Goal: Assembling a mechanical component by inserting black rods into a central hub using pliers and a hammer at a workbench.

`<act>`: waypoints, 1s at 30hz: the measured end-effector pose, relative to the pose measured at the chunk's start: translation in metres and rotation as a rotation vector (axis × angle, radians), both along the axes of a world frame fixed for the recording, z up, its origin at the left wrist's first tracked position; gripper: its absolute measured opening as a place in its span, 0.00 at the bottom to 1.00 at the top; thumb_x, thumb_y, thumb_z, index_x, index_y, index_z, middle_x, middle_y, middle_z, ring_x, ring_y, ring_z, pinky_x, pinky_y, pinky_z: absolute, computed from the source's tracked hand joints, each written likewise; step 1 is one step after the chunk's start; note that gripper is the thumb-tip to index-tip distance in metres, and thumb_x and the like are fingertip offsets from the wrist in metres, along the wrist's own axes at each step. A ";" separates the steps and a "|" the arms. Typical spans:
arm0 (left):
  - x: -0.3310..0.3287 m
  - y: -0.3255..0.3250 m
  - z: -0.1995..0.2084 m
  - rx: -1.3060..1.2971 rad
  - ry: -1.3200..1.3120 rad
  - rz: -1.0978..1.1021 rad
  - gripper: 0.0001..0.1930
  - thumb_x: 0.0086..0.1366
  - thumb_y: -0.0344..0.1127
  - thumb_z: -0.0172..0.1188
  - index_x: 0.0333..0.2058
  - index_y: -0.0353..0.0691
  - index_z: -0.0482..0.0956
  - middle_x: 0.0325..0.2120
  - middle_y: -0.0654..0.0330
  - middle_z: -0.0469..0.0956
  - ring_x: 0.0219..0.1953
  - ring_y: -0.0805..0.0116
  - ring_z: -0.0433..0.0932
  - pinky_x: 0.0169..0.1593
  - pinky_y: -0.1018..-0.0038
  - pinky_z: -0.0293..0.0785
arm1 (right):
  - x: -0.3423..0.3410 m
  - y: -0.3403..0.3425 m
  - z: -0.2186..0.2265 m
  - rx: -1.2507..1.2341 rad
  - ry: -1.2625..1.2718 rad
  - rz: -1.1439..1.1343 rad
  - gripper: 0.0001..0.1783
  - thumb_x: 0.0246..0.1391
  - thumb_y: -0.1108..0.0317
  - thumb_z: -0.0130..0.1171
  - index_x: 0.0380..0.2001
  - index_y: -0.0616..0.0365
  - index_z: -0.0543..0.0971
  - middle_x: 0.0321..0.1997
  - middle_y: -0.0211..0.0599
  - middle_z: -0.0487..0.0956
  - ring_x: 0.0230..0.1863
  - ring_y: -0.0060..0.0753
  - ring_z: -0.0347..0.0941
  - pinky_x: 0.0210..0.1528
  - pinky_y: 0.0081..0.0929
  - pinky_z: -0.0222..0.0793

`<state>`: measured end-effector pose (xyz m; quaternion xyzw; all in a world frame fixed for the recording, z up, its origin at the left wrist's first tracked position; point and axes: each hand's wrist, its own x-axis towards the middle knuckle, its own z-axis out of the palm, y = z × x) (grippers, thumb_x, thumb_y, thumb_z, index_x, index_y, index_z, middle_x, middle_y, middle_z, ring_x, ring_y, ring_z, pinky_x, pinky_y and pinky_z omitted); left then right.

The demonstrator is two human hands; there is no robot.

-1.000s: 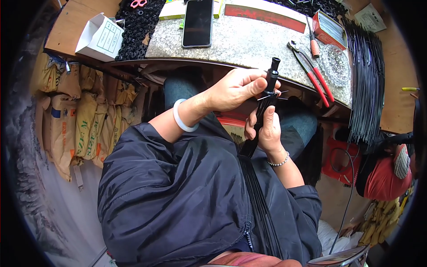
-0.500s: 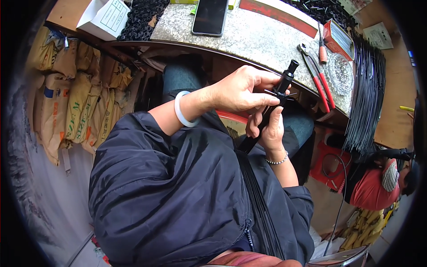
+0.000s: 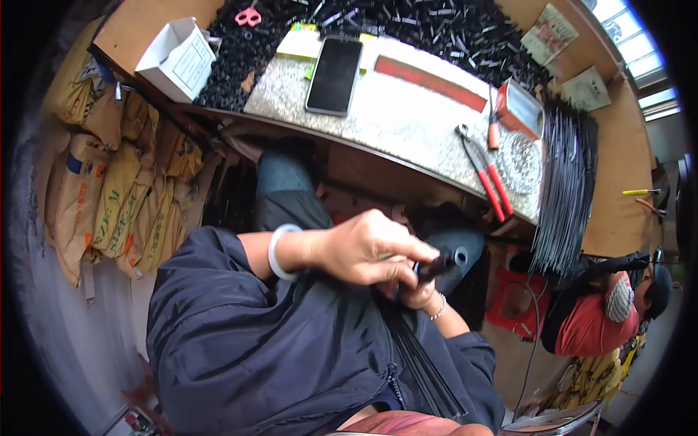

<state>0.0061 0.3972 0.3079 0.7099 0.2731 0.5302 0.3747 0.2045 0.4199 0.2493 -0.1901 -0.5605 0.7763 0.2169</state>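
Observation:
My left hand [image 3: 369, 251], with a white bangle on its wrist, is closed around a black tubular part [image 3: 435, 267] in front of my chest. The tube's round hollow end points up to the right. Partly hidden behind the left hand, my right hand [image 3: 420, 293] grips the lower part of the same piece; a beaded bracelet circles that wrist. A bundle of thin black rods [image 3: 425, 363] runs from below the hands down along my dark jacket. The tube's middle is covered by my fingers.
Ahead stands a bench with a stone slab [image 3: 273, 94], bearing a phone [image 3: 334, 76], red-handled pliers [image 3: 488, 174] and a screwdriver [image 3: 494, 127]. Black rods [image 3: 563, 182] hang over its right edge. Loose black parts [image 3: 407, 29] lie behind. Sacks [image 3: 80, 189] stand left; a person [image 3: 600, 320] sits right.
Both hands and the tube have come lower, closer to my body. The tube's hollow end now faces up more. The thin prongs around it are out of sight, and more of the bench shows.

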 end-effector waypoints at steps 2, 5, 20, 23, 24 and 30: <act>0.002 0.005 -0.002 -0.356 -0.278 -0.111 0.17 0.57 0.29 0.64 0.45 0.29 0.76 0.29 0.54 0.81 0.22 0.64 0.81 0.29 0.73 0.78 | -0.006 0.007 0.005 -0.101 0.054 0.034 0.34 0.57 0.36 0.46 0.37 0.63 0.70 0.21 0.34 0.73 0.17 0.24 0.70 0.23 0.22 0.67; 0.000 0.028 -0.014 -0.691 -0.629 -0.149 0.19 0.61 0.41 0.63 0.42 0.28 0.76 0.26 0.56 0.80 0.16 0.71 0.78 0.19 0.80 0.75 | -0.031 0.043 0.002 -0.008 0.213 0.068 0.33 0.59 0.36 0.42 0.29 0.61 0.69 0.24 0.38 0.75 0.21 0.28 0.73 0.26 0.24 0.69; -0.015 0.085 -0.033 -0.645 -0.790 -0.188 0.26 0.66 0.47 0.54 0.53 0.30 0.68 0.46 0.48 0.75 0.40 0.67 0.78 0.41 0.75 0.76 | -0.075 0.077 0.004 0.212 0.228 -0.272 0.23 0.63 0.49 0.44 0.27 0.60 0.67 0.13 0.35 0.68 0.12 0.23 0.63 0.15 0.19 0.59; 0.004 0.047 -0.002 -0.402 -0.601 0.209 0.35 0.68 0.55 0.46 0.60 0.28 0.59 0.48 0.51 0.74 0.47 0.68 0.76 0.53 0.74 0.70 | -0.073 0.071 0.009 0.292 0.147 -0.402 0.32 0.63 0.40 0.33 0.29 0.61 0.70 0.15 0.31 0.70 0.15 0.19 0.64 0.19 0.17 0.62; 0.009 0.040 -0.002 -0.229 -0.445 0.287 0.41 0.66 0.60 0.44 0.62 0.26 0.54 0.49 0.52 0.73 0.51 0.67 0.73 0.56 0.73 0.67 | -0.073 0.069 0.010 0.368 0.095 -0.463 0.32 0.63 0.41 0.35 0.32 0.62 0.71 0.17 0.30 0.71 0.18 0.19 0.66 0.23 0.16 0.64; 0.021 0.048 0.002 -0.179 -0.175 0.640 0.19 0.55 0.29 0.69 0.44 0.29 0.77 0.29 0.67 0.80 0.31 0.83 0.73 0.36 0.83 0.73 | -0.085 0.057 -0.009 0.497 0.162 -0.682 0.26 0.66 0.51 0.41 0.30 0.65 0.74 0.22 0.30 0.74 0.25 0.19 0.67 0.28 0.22 0.65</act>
